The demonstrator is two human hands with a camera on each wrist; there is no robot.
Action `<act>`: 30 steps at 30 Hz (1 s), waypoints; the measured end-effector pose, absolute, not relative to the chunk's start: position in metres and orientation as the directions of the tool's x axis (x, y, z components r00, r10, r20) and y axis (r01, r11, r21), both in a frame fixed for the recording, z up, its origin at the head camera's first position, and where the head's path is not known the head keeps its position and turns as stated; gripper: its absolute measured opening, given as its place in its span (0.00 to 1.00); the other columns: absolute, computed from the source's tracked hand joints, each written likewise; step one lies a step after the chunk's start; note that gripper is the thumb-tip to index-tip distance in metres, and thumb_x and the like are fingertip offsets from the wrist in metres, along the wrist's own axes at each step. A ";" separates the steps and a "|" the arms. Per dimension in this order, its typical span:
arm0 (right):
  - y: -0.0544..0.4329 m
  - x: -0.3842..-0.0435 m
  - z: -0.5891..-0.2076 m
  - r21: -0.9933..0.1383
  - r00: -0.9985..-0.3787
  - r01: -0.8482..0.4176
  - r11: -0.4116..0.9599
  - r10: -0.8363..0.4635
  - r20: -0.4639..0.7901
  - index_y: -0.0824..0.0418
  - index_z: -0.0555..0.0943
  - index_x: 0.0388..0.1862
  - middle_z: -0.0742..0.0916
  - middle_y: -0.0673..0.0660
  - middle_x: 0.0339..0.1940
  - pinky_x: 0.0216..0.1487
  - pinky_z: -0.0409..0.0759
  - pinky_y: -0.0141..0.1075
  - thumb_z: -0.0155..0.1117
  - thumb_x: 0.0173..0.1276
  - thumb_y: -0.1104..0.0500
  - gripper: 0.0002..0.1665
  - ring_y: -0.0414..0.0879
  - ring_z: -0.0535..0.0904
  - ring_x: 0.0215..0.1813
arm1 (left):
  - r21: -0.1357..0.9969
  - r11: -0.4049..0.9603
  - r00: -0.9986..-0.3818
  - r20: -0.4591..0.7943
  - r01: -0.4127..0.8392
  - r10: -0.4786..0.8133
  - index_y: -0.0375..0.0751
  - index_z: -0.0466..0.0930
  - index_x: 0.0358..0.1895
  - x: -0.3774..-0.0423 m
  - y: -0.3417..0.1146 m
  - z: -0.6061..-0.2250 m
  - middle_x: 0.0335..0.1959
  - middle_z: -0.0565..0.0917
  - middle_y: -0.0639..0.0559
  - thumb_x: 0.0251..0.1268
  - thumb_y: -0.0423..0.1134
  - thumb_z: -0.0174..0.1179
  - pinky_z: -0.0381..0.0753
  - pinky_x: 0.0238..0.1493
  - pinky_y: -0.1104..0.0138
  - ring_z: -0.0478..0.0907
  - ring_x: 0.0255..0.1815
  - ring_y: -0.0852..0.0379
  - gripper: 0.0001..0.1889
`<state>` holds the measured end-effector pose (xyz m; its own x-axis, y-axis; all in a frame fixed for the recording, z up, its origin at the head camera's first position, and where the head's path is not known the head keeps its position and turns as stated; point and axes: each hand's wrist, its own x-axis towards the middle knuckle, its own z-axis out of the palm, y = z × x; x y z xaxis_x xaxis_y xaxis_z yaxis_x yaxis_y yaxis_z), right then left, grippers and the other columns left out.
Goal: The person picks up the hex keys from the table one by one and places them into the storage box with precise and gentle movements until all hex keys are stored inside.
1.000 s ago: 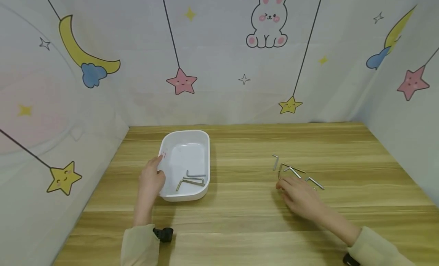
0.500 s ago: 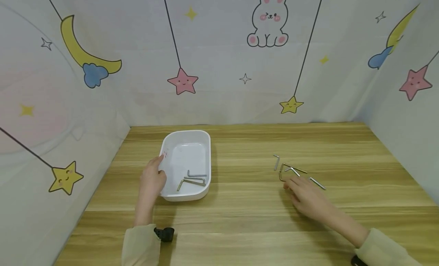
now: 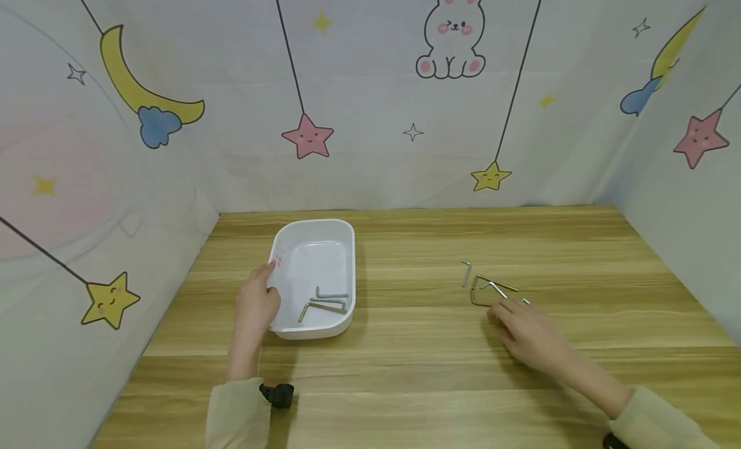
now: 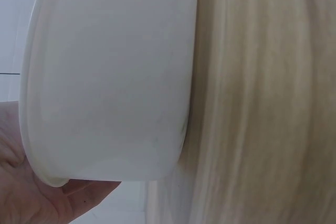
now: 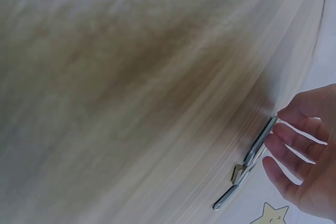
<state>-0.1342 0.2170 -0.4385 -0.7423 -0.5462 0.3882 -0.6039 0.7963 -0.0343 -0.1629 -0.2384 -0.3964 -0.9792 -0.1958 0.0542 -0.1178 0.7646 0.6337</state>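
My left hand [image 3: 258,301] grips the left rim of a white rectangular tray [image 3: 353,262], fingers at its edge. Inside the tray lie a few L-shaped hex keys [image 3: 327,307], silver and brass-coloured. In the left wrist view the tray's side [image 4: 110,77] hides most of that hand [image 4: 26,182]. My right hand [image 3: 532,336] is over the near right side of a loose group of hex keys on the table. The right wrist view shows this hand [image 5: 304,145] with relaxed, slightly bent fingers, its fingertips close to one end of a silver hex key [image 5: 261,140]; contact is unclear.
One small silver hex key [image 3: 466,273] lies apart at the left of the loose group. Next to it are a brass-coloured hex key [image 3: 498,283] and a silver one. The wood-grain table [image 3: 399,372] meets printed cloth walls [image 3: 370,172] at the back and sides.
My right hand has shifted rightward over the keys, uncovering part of a brass-coloured one and covering most of a silver one. The left hand and tray stay put.
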 end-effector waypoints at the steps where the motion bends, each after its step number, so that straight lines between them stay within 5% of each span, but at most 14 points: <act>1: 0.218 -0.135 -0.439 -0.033 -0.741 -0.604 0.796 -0.546 0.391 0.58 0.80 0.36 0.82 0.49 0.33 0.35 0.78 0.39 0.70 0.46 0.71 0.18 0.44 0.78 0.36 | 0.632 0.766 -0.979 0.053 -0.119 -0.195 0.29 0.61 0.70 -0.163 -0.238 -0.396 0.70 0.62 0.28 0.60 0.24 0.40 0.61 0.69 0.41 0.58 0.72 0.30 0.31; 30: 0.232 -0.134 -0.442 -0.035 -0.807 -0.545 0.838 -0.513 0.292 0.54 0.78 0.34 0.83 0.49 0.35 0.34 0.74 0.41 0.67 0.50 0.70 0.14 0.46 0.78 0.39 | 0.635 0.760 -0.978 0.033 -0.139 -0.206 0.29 0.60 0.70 -0.163 -0.237 -0.395 0.71 0.61 0.28 0.61 0.24 0.40 0.62 0.68 0.41 0.58 0.71 0.30 0.30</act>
